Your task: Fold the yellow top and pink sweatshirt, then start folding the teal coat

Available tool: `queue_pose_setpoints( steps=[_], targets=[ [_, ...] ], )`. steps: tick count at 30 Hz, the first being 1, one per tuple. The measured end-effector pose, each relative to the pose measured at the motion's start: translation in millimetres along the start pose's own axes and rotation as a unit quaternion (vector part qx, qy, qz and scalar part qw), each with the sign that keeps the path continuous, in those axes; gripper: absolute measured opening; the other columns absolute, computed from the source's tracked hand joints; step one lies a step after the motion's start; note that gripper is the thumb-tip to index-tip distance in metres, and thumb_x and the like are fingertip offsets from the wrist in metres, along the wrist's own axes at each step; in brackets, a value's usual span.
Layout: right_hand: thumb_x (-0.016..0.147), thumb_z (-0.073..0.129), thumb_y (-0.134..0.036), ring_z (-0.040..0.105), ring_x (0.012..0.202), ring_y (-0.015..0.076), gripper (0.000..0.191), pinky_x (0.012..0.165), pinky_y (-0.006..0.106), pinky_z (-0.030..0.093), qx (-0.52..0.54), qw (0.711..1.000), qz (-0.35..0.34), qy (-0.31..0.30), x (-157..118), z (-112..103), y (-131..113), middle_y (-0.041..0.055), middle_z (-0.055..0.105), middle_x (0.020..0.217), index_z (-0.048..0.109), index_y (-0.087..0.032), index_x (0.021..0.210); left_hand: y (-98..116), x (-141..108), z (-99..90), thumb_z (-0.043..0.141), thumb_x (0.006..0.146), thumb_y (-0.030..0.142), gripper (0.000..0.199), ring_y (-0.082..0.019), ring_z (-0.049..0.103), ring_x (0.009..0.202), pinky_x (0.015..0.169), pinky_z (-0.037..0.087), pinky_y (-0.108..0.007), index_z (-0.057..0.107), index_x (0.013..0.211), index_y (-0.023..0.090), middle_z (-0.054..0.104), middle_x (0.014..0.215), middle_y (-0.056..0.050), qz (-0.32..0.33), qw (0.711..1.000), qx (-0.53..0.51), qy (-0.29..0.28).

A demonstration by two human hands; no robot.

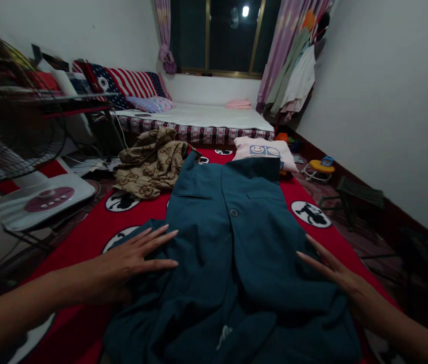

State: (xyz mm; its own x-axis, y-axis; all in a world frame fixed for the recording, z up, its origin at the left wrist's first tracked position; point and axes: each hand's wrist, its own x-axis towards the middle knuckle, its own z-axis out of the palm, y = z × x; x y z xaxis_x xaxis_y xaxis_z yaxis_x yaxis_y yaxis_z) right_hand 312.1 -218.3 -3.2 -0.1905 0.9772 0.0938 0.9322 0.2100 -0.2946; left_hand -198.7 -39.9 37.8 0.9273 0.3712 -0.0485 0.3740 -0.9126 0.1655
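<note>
A dark teal buttoned jacket [206,237] lies spread out, front side up, on a red cloth [85,237] with round black-and-white figures. One round button [234,213] shows near its middle, and the lower part is wrinkled. My left hand [138,255] rests at the jacket's left side with its fingers spread and nothing gripped. At the right side, my right hand [331,268] has its fingers stretched out over the jacket's edge; some of its fingers are hidden.
A brown patterned cloth [149,162] lies bunched beyond the jacket at the left, a pale pillow [265,150] at the right. A fan [12,121] stands far left. Stools, including a yellow one [320,167], stand along the right wall.
</note>
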Motion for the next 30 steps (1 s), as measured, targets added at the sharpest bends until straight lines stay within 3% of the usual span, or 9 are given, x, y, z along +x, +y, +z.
queue_pose_setpoints(
  steps=[2,5,10,13,17,23,25,28,30],
  targets=[
    [0.089,0.051,-0.033,0.036,0.136,0.0307,0.06,0.098,0.04,0.049,-0.018,1.0,-0.015,0.004,19,1,-7,0.0016,0.006,0.16,0.032,-0.039,0.145,-6,11,1.6,0.067,0.061,0.002,0.077,-0.036,0.009,0.144,0.111,0.02,-0.061,0.053,0.127,0.037,0.012,0.159,-0.002,0.016,1.0,0.003,0.008],
    [0.088,0.054,-0.033,0.035,0.136,0.0317,0.059,0.103,0.05,0.042,-0.056,0.997,-0.044,0.03,44,5,-9,0.002,0.011,0.159,0.035,-0.041,0.143,-18,30,7.8,0.056,0.07,-0.002,0.053,-0.028,0.018,0.144,0.114,0.017,-0.057,0.059,0.112,0.03,0.034,0.152,-0.002,0.064,0.998,-0.002,0.016],
    [0.086,0.059,-0.032,0.049,0.121,0.0289,0.033,0.096,0.049,0.046,-0.059,0.993,-0.101,0.017,68,16,-4,0.0046,0.042,0.145,0.063,-0.036,0.118,-24,52,19.4,0.041,0.075,-0.005,0.04,-0.017,0.048,0.126,0.116,0.018,-0.047,0.057,0.097,0.025,0.06,0.126,-0.001,0.104,0.994,-0.022,0.035],
    [0.088,0.055,-0.028,0.055,0.109,0.0242,0.015,0.09,0.041,0.049,-0.03,0.993,-0.103,0.05,78,22,-8,0.0065,0.056,0.127,0.068,-0.028,0.095,-24,60,28.6,0.038,0.077,-0.002,0.034,-0.015,0.058,0.109,0.114,0.024,-0.044,0.055,0.094,0.023,0.065,0.111,-0.001,0.101,0.991,-0.028,0.087],
    [0.089,0.045,-0.02,0.06,0.088,0.0193,0.017,0.076,0.032,0.05,0.04,0.991,-0.076,0.107,91,19,-20,0.0066,0.065,0.098,0.062,-0.023,0.09,-21,69,32.3,0.036,0.076,0.0,0.027,-0.016,0.059,0.087,0.102,0.037,-0.038,0.051,0.088,0.02,0.064,0.09,-0.003,0.092,0.984,-0.018,0.152],
    [0.084,0.045,-0.019,0.061,0.075,0.0178,0.014,0.067,0.027,0.048,0.12,0.98,0.016,0.161,93,-1,-37,0.0026,0.062,0.082,0.058,-0.02,0.091,-4,68,11.6,0.04,0.072,0.0,0.028,-0.02,0.053,0.083,0.083,0.042,-0.034,0.049,0.088,0.02,0.059,0.087,-0.005,0.052,0.992,-0.006,0.117],
    [0.084,0.046,-0.02,0.061,0.081,0.0193,0.019,0.073,0.029,0.049,0.124,0.984,0.009,0.13,89,-5,-42,0.0048,0.063,0.088,0.061,-0.02,0.095,-1,62,9.0,0.04,0.073,0.0,0.037,-0.02,0.054,0.088,0.087,0.041,-0.035,0.051,0.102,0.02,0.06,0.094,-0.006,0.038,0.993,-0.013,0.111],
    [0.082,0.056,-0.025,0.061,0.101,0.0237,0.035,0.088,0.036,0.049,0.117,0.992,-0.051,-0.015,75,-14,-47,0.0096,0.061,0.113,0.063,-0.025,0.115,0,47,8.1,0.044,0.069,-0.002,0.069,-0.022,0.053,0.104,0.097,0.037,-0.037,0.042,0.132,0.028,0.058,0.114,-0.005,0.06,0.996,-0.008,0.063],
    [0.081,0.06,-0.028,0.054,0.117,0.0267,0.053,0.097,0.04,0.046,0.111,0.986,-0.072,-0.098,62,-21,-48,0.0114,0.049,0.134,0.052,-0.03,0.133,-1,36,6.7,0.05,0.062,-0.001,0.087,-0.024,0.049,0.114,0.101,0.036,-0.038,0.034,0.14,0.033,0.052,0.127,-0.004,0.068,0.997,-0.02,0.02]
  ],
)
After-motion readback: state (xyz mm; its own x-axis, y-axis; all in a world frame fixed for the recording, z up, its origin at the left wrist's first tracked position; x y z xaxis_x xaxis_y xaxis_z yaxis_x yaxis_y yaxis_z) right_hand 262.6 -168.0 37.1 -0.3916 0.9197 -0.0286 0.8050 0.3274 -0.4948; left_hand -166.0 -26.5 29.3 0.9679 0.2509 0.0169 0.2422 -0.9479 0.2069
